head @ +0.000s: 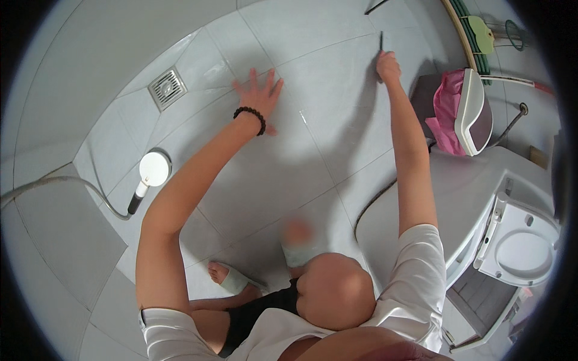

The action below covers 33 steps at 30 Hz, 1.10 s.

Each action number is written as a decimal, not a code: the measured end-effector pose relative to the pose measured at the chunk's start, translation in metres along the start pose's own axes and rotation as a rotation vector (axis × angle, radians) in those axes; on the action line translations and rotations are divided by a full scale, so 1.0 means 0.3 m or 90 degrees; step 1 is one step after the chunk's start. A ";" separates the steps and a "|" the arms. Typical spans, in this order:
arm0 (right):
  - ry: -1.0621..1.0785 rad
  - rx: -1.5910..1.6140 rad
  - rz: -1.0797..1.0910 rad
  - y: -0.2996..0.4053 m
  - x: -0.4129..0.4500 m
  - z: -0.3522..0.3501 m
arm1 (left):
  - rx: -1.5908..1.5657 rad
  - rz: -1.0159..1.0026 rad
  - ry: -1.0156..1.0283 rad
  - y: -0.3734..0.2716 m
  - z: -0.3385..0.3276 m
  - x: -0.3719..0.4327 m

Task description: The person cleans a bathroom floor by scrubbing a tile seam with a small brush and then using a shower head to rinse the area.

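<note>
My left hand [259,98] is spread with its palm toward the pale tiled floor [289,171] and looks pressed against it. A dark bead bracelet [250,113] circles that wrist, and no object is in the hand. To its left, a square metal floor drain [167,88] is set in the tiles. Farther out on the right, my right hand [389,67] is closed around a thin dark tool [381,41]. A narrow end of the tool sticks out past the fist; its kind cannot be made out, as the hand covers the rest.
A white shower head [154,169] on a metal hose [67,179] lies at the left. A trash bin [472,115] with a pink bag [447,119] stands by the white toilet [406,207] at the right. A green coiled hose [482,63] hangs on the wall.
</note>
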State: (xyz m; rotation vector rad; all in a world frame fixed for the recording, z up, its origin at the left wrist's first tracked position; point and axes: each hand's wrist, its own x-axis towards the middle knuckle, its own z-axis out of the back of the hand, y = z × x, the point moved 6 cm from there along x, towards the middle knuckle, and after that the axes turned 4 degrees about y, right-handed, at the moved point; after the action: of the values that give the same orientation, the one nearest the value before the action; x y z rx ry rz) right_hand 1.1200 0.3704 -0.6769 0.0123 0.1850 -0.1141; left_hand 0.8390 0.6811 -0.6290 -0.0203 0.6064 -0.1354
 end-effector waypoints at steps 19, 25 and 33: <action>-0.002 -0.013 0.559 0.925 -0.409 -0.103 | 0.016 0.061 0.105 -0.022 0.030 0.055; 0.012 0.014 0.202 0.651 0.230 0.005 | 0.019 0.066 0.092 -0.029 0.049 0.056; -0.106 0.109 0.490 1.088 -0.523 -0.161 | 0.024 0.079 0.179 -0.008 -0.001 0.042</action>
State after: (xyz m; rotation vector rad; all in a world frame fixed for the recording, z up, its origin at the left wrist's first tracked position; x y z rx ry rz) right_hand 0.9953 0.7135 -0.6949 0.2414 -0.0056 0.6363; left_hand 0.8487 0.6771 -0.6362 0.0746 0.8830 -0.0291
